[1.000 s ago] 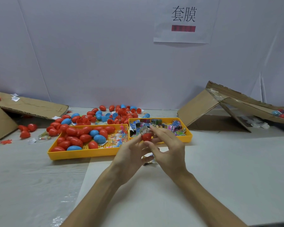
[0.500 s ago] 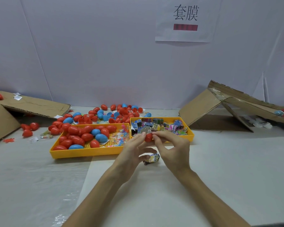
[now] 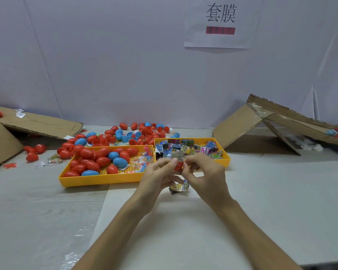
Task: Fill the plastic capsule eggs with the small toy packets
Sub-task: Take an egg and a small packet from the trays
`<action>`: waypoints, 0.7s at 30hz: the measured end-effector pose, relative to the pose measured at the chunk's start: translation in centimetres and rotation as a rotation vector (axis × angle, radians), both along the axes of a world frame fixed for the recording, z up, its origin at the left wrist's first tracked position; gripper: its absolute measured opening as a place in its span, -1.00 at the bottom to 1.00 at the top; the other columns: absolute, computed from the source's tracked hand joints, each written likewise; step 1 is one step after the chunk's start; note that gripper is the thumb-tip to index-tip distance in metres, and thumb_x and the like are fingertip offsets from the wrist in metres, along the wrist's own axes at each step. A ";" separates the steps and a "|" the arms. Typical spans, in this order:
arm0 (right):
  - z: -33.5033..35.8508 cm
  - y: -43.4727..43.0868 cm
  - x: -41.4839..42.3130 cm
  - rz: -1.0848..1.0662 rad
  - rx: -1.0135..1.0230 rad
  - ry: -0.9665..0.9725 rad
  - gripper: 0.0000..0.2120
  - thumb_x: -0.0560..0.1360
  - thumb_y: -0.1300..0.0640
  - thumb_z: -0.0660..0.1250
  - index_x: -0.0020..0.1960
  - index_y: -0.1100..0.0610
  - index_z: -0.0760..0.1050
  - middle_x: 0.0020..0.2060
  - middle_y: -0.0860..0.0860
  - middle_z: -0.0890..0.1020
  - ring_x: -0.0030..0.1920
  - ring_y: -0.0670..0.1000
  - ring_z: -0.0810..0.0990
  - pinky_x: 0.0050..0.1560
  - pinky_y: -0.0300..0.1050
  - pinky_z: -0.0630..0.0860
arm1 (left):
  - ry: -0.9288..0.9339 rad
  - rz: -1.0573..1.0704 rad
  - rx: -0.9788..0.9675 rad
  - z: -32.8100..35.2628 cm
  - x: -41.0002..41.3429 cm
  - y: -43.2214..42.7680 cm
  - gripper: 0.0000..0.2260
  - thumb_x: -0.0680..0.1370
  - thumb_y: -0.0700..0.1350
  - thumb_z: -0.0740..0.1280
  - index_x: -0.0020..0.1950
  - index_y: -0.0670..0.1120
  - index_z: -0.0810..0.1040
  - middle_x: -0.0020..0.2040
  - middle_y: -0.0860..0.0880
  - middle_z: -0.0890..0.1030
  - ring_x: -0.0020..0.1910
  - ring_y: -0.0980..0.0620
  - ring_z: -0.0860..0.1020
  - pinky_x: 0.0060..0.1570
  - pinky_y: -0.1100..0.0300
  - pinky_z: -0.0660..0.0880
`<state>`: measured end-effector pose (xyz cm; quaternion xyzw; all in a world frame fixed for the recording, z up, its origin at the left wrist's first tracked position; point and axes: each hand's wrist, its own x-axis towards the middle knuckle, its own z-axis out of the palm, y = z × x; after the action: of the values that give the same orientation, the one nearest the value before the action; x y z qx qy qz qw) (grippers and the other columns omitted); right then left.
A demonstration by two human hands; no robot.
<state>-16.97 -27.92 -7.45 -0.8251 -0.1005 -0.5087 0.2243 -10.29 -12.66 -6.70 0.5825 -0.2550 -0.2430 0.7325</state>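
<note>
**A:** What have the fingers (image 3: 186,167) got?

**B:** The tips of both sets are bunched together, pinching a red egg (image 3: 178,166) in the air. The left hand (image 3: 156,177) and right hand (image 3: 206,173) meet around it, just in front of the packet tray (image 3: 225,155).

**A:** Is it filled?

**B:** I can't tell. A printed packet shows right above it, but that may be lying in the tray behind. A loose packet (image 3: 179,187) sits on the worktop (image 3: 261,191) directly under the hands.

**A:** So what might go wrong?

**B:** The shell looks slick and the hold is fingertips only. If the halves are squeezed askew, or a wrapper corner gets trapped in the seam, it probably won't snap shut. It could then squirt free and roll off among the eggs in the egg tray (image 3: 101,181), filled or not
</note>
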 end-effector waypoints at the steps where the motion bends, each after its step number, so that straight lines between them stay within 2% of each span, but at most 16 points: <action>1: 0.0 0.0 0.0 -0.001 -0.011 -0.003 -0.95 0.48 0.34 0.42 -0.13 0.24 0.58 -0.25 0.02 0.60 -0.28 -0.07 0.51 -0.24 -0.24 0.50 | -0.004 -0.006 0.001 0.0 0.0 0.0 -0.65 0.51 0.10 0.39 0.04 -0.18 0.64 -0.14 -0.13 0.68 -0.17 -0.06 0.66 -0.14 0.23 0.58; 5: 0.0 0.2 0.1 -0.022 -0.034 -0.023 -0.92 0.51 0.25 0.33 -0.16 0.23 0.54 -0.29 0.02 0.54 -0.29 -0.06 0.45 -0.26 -0.24 0.45 | -0.010 -0.016 0.007 0.1 -0.3 0.0 -0.64 0.52 0.10 0.37 0.07 -0.19 0.62 -0.12 -0.15 0.67 -0.14 -0.06 0.65 -0.07 0.16 0.56; 10: 0.0 0.4 -0.1 -0.057 -0.067 -0.076 -0.88 0.51 0.26 0.28 -0.20 0.24 0.50 -0.33 0.02 0.48 -0.33 -0.03 0.40 -0.31 -0.22 0.41 | -0.001 -0.021 0.005 0.1 -0.6 -0.3 -0.66 0.53 0.10 0.35 0.07 -0.17 0.60 -0.09 -0.17 0.67 -0.11 -0.05 0.66 -0.06 0.17 0.52; 13: 0.0 0.9 0.0 -0.042 -0.111 -0.083 -0.89 0.49 0.29 0.29 -0.21 0.25 0.51 -0.34 0.03 0.47 -0.34 -0.01 0.39 -0.33 -0.16 0.42 | 0.052 0.026 -0.044 0.4 -0.5 -0.2 -0.54 0.51 0.09 0.36 0.15 -0.29 0.55 0.00 -0.30 0.67 -0.01 -0.20 0.67 0.10 -0.02 0.55; 15: -0.2 1.4 0.1 -0.007 -0.094 -0.076 -0.91 0.49 0.31 0.30 -0.19 0.26 0.52 -0.32 0.03 0.49 -0.33 -0.01 0.42 -0.31 -0.13 0.45 | 0.070 0.048 -0.062 0.5 -0.4 -0.1 -0.50 0.55 0.08 0.33 0.21 -0.36 0.51 0.05 -0.33 0.66 0.11 -0.32 0.63 0.25 -0.14 0.51; 16: -0.2 1.5 0.2 0.012 -0.058 -0.073 -0.92 0.50 0.32 0.32 -0.17 0.26 0.53 -0.30 0.02 0.51 -0.31 -0.02 0.44 -0.28 -0.13 0.47 | 0.078 0.049 -0.062 0.5 -0.4 0.0 -0.50 0.59 0.08 0.30 0.23 -0.37 0.50 0.09 -0.34 0.65 0.13 -0.33 0.62 0.27 -0.16 0.48; 18: -0.3 1.3 0.2 0.030 0.020 -0.076 -0.97 0.51 0.34 0.37 -0.09 0.26 0.58 -0.22 0.02 0.58 -0.24 -0.05 0.53 -0.21 -0.14 0.52 | 0.094 0.036 -0.060 0.6 -0.3 0.3 -0.49 0.61 0.10 0.27 0.26 -0.35 0.50 0.15 -0.35 0.64 0.06 -0.21 0.65 0.17 -0.07 0.47; 21: -0.3 1.0 0.2 0.051 0.039 -0.056 -0.77 0.51 0.26 0.44 0.16 0.25 0.59 0.00 0.04 0.64 -0.06 -0.04 0.63 -0.02 -0.10 0.61 | 0.097 0.015 -0.069 0.9 -0.3 0.4 -0.49 0.56 0.12 0.31 0.28 -0.29 0.51 0.16 -0.30 0.65 0.02 -0.07 0.63 0.09 0.03 0.43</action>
<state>-16.75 -26.91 -7.70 -0.8033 -0.1177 -0.5274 0.2502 -10.56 -12.23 -5.83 0.5464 -0.2231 -0.2564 0.7655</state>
